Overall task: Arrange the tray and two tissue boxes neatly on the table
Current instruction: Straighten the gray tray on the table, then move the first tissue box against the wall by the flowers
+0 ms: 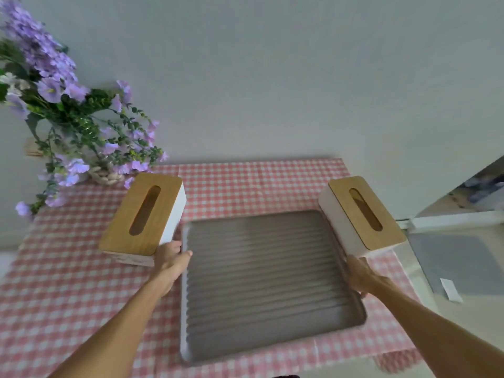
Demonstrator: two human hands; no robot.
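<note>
A grey ribbed tray (267, 274) with a pale rim lies in the middle of the table on a pink checked cloth. My left hand (171, 260) grips its left rim, thumb over the edge. My right hand (360, 276) grips the right rim. A white tissue box with a slotted wooden lid (141, 216) stands just left of the tray, touching my left hand. A second, matching tissue box (365, 214) stands at the tray's far right corner, close above my right hand.
A bunch of purple flowers (68, 126) in a woven vase stands at the back left corner against the wall. The pink checked cloth (68, 282) covers the table. To the right, off the table, lies a grey mat (458, 263) on a pale surface.
</note>
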